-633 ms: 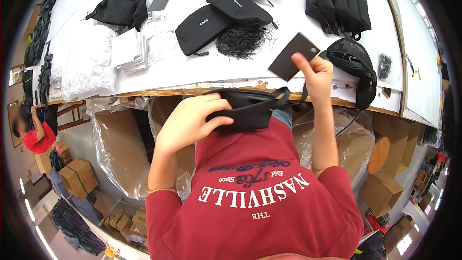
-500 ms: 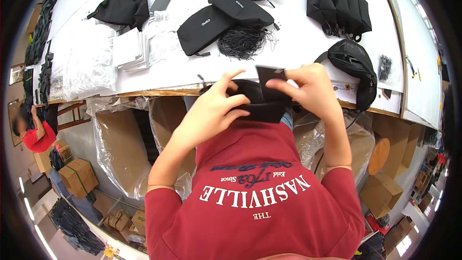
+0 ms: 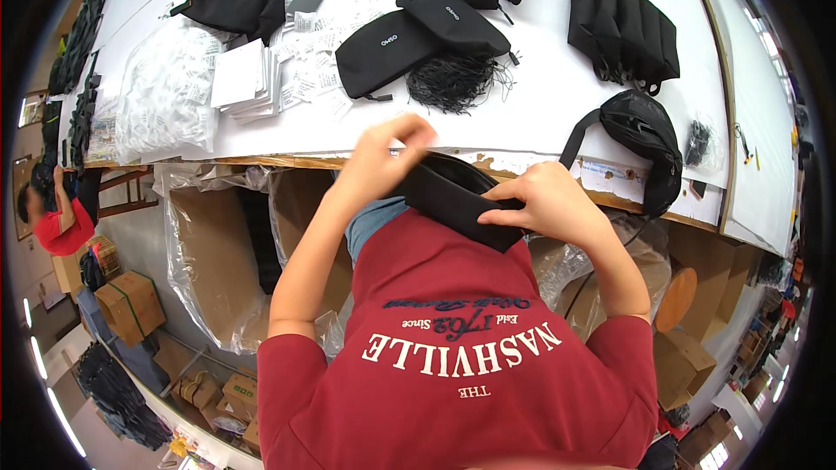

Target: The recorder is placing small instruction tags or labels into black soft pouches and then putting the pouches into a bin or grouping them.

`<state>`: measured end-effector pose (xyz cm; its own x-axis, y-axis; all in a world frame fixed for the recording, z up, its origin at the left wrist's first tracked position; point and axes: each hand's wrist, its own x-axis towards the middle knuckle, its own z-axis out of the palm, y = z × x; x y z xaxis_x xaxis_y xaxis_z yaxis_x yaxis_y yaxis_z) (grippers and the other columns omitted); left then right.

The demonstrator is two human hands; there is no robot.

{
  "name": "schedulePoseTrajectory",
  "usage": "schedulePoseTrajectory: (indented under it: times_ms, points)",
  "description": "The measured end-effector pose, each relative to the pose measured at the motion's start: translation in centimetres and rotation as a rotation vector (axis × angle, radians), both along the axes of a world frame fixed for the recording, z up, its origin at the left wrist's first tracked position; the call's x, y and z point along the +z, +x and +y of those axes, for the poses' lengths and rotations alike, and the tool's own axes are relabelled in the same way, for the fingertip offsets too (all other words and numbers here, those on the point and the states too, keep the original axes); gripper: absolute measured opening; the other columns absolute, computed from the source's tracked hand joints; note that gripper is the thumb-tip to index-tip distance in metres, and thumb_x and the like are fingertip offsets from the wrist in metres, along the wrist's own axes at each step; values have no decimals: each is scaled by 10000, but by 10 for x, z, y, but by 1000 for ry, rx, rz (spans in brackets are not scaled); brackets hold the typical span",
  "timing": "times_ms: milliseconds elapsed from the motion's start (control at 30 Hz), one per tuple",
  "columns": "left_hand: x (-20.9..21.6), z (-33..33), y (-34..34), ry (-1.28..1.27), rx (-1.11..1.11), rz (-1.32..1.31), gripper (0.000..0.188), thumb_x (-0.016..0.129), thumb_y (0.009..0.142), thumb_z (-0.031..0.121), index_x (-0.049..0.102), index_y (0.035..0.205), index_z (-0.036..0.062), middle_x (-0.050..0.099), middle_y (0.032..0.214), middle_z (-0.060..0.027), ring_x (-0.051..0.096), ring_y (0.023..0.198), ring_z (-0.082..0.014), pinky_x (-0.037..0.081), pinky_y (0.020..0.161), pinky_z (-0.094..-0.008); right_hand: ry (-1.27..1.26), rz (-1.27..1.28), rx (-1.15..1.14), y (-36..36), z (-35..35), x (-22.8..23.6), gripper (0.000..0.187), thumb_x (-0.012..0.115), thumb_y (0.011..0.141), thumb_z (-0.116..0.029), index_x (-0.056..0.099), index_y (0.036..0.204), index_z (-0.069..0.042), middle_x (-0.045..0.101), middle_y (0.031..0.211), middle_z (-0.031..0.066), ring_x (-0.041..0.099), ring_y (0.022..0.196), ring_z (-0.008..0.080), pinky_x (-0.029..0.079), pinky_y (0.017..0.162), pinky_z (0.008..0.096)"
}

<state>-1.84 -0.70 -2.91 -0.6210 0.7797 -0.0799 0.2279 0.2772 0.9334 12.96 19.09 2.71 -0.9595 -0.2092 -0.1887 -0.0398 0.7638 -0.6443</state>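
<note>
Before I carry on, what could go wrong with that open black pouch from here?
The black pouch is held in front of the worn table edge, not resting on the tabletop, so it might drop if the right hand loses its pinch. That worn edge, close by, could scuff the fabric. The strap of the black mesh bag lies near the right hand and might snag.
</note>
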Motion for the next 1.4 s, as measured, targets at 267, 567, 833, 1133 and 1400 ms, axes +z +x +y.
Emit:
schedulePoseTrajectory:
  times_ms: [267, 567, 833, 1133, 1400]
  points:
    - [-49, -7, -23, -179, 221, 467, 199, 668, 791, 187, 595, 880, 26, 610, 774, -98, 591, 713, -242, 476, 688, -349, 37, 136, 6, 4, 2, -3, 184, 709, 732, -282, 730, 818, -120, 584, 548, 90, 550, 492, 255, 419, 507, 329]
    - [38, 9, 7, 83, -199, 740, 164, 663, 782, 110, 652, 941, 72, 637, 993, -63, 549, 1038, -227, 388, 915, -352, 235, 310, 94, -8, 1, 21, 161, 708, 731, -230, 717, 858, -133, 550, 502, 40, 517, 458, 195, 382, 521, 306]
    - [-6, -5, 31, 665, 402, -553, 770, 709, 799, 271, 249, 1370, 39, 375, 1348, -124, 408, 1216, -202, 324, 1016, -344, 210, 592, -53, -19, -9, 28, 197, 744, 700, -187, 714, 885, -126, 478, 469, -10, 444, 424, 159, 318, 461, 280]
    - [17, 14, 29, 848, 629, -1066, 371, 632, 863, 145, 498, 1197, 53, 593, 1105, -56, 584, 1011, -176, 489, 889, -331, -261, 445, -703, -11, -40, 5, 173, 600, 885, -175, 592, 1024, -72, 487, 471, 36, 433, 398, 143, 341, 431, 284]
    - [36, 10, 35, 479, 331, -895, 464, 722, 753, 105, 518, 1152, -15, 608, 1039, -103, 609, 919, -173, 499, 814, -288, -261, 731, -611, -23, -18, 16, 164, 639, 809, -63, 636, 972, -45, 614, 1099, 90, 608, 670, 125, 415, 488, 210]
